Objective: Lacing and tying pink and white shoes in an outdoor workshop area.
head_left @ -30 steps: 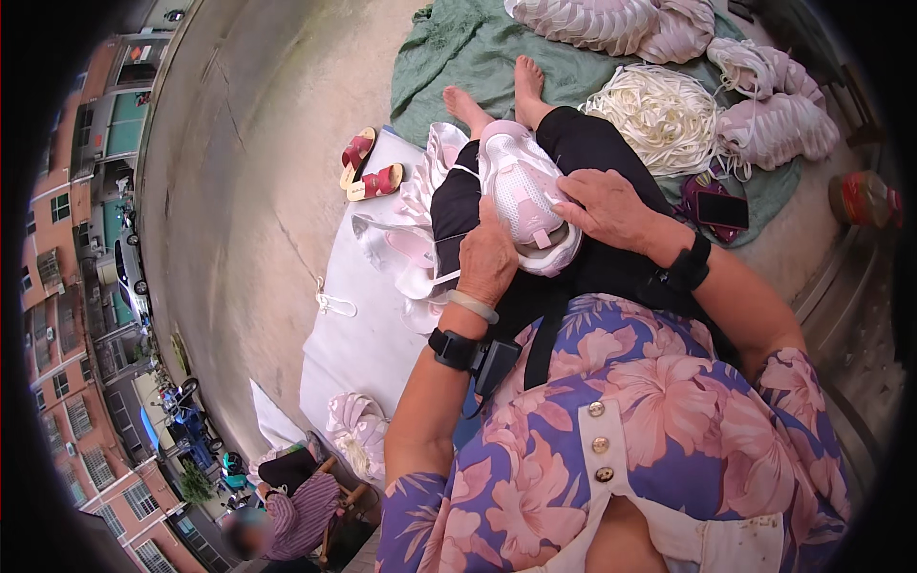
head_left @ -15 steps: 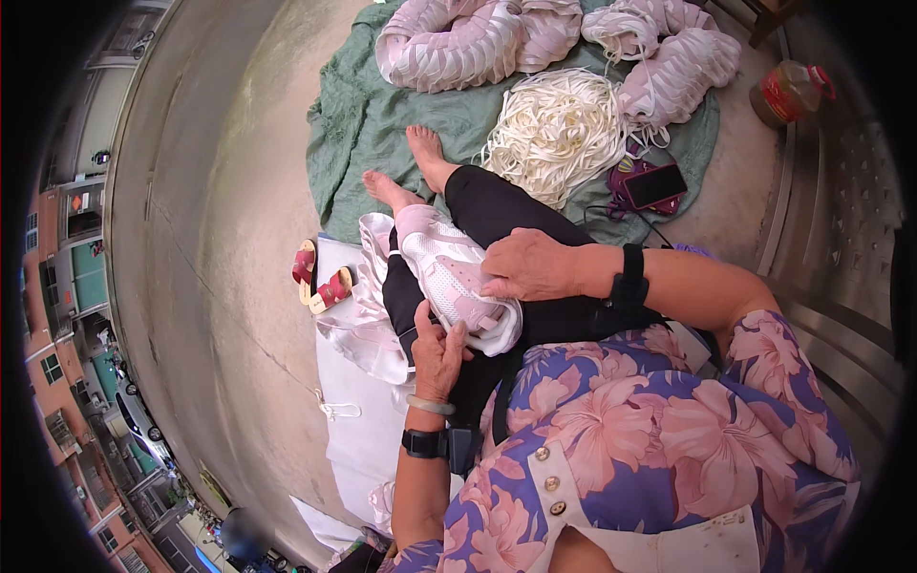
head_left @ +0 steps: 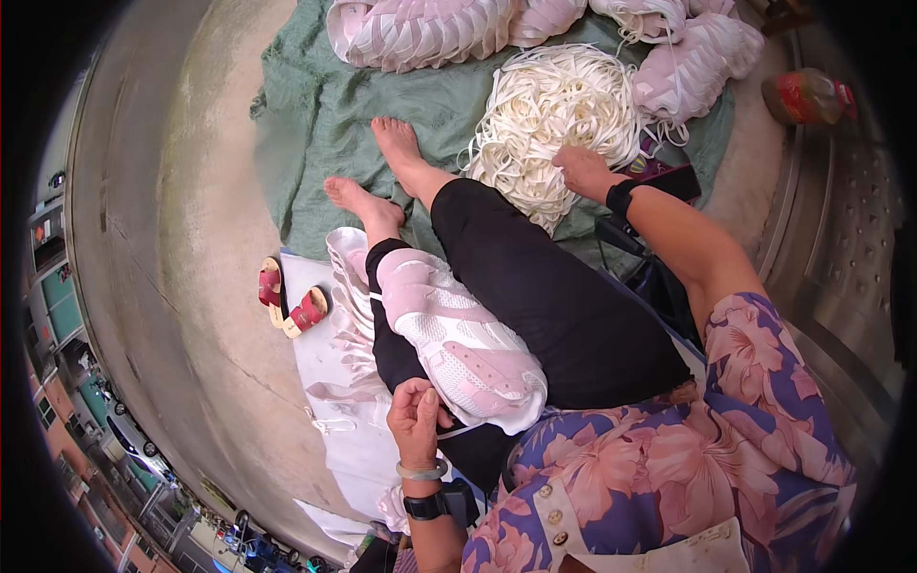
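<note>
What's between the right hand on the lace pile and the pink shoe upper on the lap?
Head view: only the black-trousered leg lies between the right hand and the shoe upper.

Seated on a green cloth, the person rests a pink-and-white mesh shoe upper on the lap, the left hand curled at its near edge while the right hand reaches into a heap of white flat laces.
</note>
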Demonstrator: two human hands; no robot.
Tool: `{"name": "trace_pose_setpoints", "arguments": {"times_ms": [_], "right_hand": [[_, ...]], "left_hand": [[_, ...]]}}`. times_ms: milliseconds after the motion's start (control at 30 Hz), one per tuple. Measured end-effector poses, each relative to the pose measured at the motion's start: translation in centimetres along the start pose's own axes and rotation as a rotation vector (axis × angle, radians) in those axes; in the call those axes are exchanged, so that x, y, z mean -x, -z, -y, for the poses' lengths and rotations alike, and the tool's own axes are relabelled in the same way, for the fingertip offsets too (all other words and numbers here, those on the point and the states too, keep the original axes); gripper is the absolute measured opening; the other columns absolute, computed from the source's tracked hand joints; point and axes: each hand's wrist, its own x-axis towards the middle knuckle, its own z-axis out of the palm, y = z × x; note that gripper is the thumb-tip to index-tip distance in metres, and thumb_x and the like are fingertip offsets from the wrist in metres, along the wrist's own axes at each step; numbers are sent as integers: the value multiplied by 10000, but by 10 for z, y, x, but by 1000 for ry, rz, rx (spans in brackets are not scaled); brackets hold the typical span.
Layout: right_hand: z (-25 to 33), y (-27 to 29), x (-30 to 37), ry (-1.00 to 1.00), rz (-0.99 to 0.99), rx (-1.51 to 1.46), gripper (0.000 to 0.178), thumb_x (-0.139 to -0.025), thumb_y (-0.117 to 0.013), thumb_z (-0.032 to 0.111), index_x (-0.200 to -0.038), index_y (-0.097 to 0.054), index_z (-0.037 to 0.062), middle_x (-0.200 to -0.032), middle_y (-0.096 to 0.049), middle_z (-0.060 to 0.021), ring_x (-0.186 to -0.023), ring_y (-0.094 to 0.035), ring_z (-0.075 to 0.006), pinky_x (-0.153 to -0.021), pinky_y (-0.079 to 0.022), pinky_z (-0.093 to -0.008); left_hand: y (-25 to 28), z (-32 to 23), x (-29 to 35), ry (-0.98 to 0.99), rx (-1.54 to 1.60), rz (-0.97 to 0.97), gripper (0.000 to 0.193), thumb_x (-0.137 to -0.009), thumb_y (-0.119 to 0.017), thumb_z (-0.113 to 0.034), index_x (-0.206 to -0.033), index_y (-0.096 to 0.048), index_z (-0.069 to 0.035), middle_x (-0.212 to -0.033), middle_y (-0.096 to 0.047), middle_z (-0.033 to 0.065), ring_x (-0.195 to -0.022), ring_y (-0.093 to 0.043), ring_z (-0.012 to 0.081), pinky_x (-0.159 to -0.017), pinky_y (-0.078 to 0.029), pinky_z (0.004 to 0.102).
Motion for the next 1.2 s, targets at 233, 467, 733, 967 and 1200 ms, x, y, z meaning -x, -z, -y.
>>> {"name": "trace_pose_setpoints", "arguments": {"times_ms": [233, 467, 733, 967, 1200], "right_hand": [[10, -39, -52, 162, 73, 62, 174, -719, -520, 15, -877, -582, 53, -900, -529, -137, -882, -548, -325, -713, -451, -425], [19, -68, -60, 239, 97, 232, 178, -724, -578, 85, -883, -627, 150, -935, -521, -74, -919, -543, -232, -734, -380, -386], [10, -44, -42, 164, 123, 43, 202, -680, -535, -2, -871, -507, 58, -932, -475, -138, -849, -542, -331, -705, -419, -438], [55, 51, 24, 366, -291, -267, 134, -752, -474, 2, -880, -450, 36, -899, -464, -141, -795, -530, -353, -656, -443, -399], [132, 194, 104, 403, -272, -670, 51, -805, -517, 68, -785, -524, 21, -637, -536, -119, -636, -569, -296, -609, -448, -345]], "left_hand": [[11, -3, -12, 159, 106, 78, 164, -881, -559, -129, -950, -508, 9, -671, -583, 47, -462, -498, 73, -446, -402, 183], [15, -3, -15, 197, 134, 129, 155, -875, -560, -110, -945, -494, 11, -681, -586, 62, -471, -510, 87, -449, -409, 194], [16, 0, -12, 171, 122, 141, 151, -873, -554, -101, -962, -504, 9, -731, -591, 56, -490, -499, 72, -463, -417, 189], [11, 0, -6, 40, 209, 109, 180, -869, -558, -130, -983, -535, 8, -724, -597, 61, -472, -494, 72, -461, -446, 204], [-25, -47, 37, -249, 39, 124, 194, -854, -581, -128, -1003, -559, -7, -790, -606, 50, -512, -481, 44, -480, -416, 174]]}}
